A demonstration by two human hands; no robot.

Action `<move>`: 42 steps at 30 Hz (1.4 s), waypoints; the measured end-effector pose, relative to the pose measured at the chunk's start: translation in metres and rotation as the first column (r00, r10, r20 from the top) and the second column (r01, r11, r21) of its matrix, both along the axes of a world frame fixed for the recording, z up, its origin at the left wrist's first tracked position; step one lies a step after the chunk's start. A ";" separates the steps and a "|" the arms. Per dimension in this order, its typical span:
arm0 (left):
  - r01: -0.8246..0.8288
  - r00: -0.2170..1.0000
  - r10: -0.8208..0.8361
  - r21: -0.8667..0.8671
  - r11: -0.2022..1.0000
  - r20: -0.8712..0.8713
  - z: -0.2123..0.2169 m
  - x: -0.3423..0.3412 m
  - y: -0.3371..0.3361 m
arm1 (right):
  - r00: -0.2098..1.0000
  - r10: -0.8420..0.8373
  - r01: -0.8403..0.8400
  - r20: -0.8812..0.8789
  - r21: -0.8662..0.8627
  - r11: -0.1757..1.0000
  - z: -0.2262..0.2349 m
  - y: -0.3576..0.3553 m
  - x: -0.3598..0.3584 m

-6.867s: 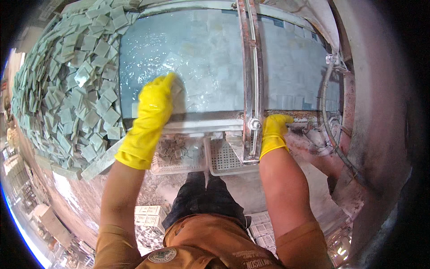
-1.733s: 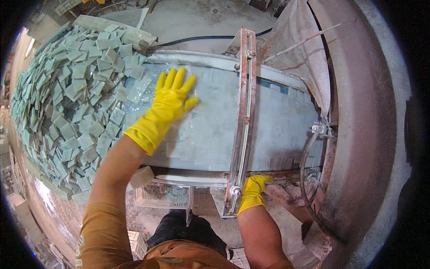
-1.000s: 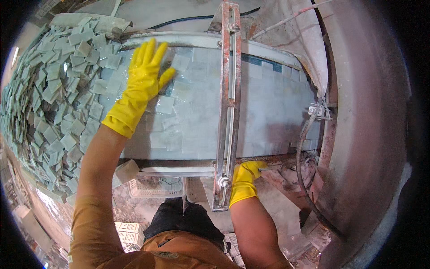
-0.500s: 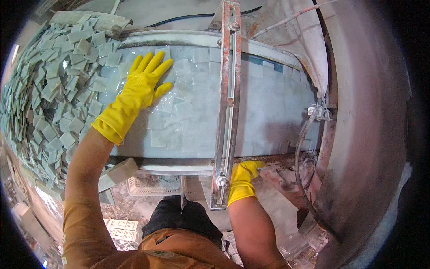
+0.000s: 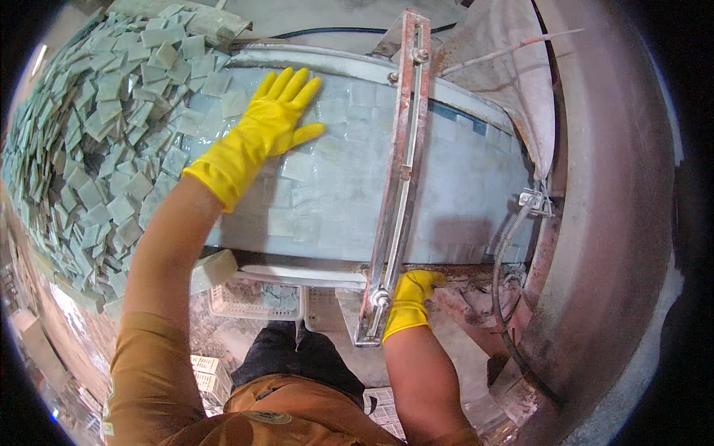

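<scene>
Nearest in: right hand [image 5: 411, 296], yellow glove, fingers curled round the near end of the metal bar [image 5: 401, 178] at the tray's front edge. Bar's slid left vs a couple secs back, now crossing mid-tray. Further out, left hand [image 5: 266, 126] lies flat, fingers spread, on the grid of pale tiles in the tray [image 5: 476, 178]; it's shifted up toward the far rim. Beyond, far left: loose tile heap [image 5: 89, 141], spilling against the tray's edge.

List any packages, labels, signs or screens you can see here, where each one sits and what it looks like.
White plastic crate: under the table's near edge, rectangular, lattice walls, pale green tiles inside.
White crates: on the floor, lower left, lattice walls.
Labels, signs or screens: none can be made out.
</scene>
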State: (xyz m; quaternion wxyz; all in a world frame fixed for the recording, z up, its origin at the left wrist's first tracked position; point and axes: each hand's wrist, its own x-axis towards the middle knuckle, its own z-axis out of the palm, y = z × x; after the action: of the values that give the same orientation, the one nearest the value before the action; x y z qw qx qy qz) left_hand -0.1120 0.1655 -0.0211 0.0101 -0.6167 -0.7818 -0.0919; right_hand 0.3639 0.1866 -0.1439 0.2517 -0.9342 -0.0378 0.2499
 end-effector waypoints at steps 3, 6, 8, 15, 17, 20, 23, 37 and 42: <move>0.080 0.995 -0.079 -0.005 0.997 0.066 0.001 0.017 0.017 | 0.998 0.051 -0.051 -0.027 -0.012 0.999 0.038 0.005 -0.024; 0.282 0.948 -0.283 0.029 0.959 0.146 -0.002 0.013 0.012 | 0.989 0.144 -0.146 -0.038 -0.042 0.988 0.093 0.006 -0.056; 0.348 0.915 -0.363 0.108 0.931 0.176 -0.007 0.001 0.000 | 0.981 0.185 -0.188 -0.051 -0.073 0.979 0.089 0.005 -0.060; -0.135 0.991 0.136 0.081 0.988 -0.008 -0.007 0.004 0.030 | 0.985 0.161 -0.152 0.065 -0.134 0.979 -0.024 0.012 0.035; -0.155 0.987 0.150 0.091 0.984 0.061 -0.009 0.005 0.029 | 0.982 0.182 -0.173 0.049 -0.153 0.973 -0.019 0.007 0.028; -0.204 0.979 0.200 0.100 0.974 0.047 -0.011 -0.001 0.019 | 0.965 0.260 -0.247 0.038 -0.206 0.947 0.001 0.004 0.012; -0.250 0.968 0.252 0.094 0.964 -0.010 -0.011 -0.009 0.004 | 0.876 0.478 -0.418 0.058 -0.404 0.814 0.023 -0.001 0.004; -0.329 0.941 0.335 0.361 0.873 0.046 -0.042 -0.030 -0.026 | -0.004 0.857 -0.264 -0.515 -0.826 -0.498 0.049 -0.011 -0.033; -0.119 0.988 0.139 0.266 0.957 -0.061 -0.027 -0.031 -0.010 | -0.079 0.810 -0.152 -0.581 -0.796 -0.586 0.049 -0.017 -0.035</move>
State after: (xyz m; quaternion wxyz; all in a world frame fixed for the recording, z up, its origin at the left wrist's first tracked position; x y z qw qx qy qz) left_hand -0.1425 0.1552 -0.0478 0.1282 -0.5608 -0.8003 -0.1689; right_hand 0.3291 0.1699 -0.0950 -0.6308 -0.5226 -0.5733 0.0153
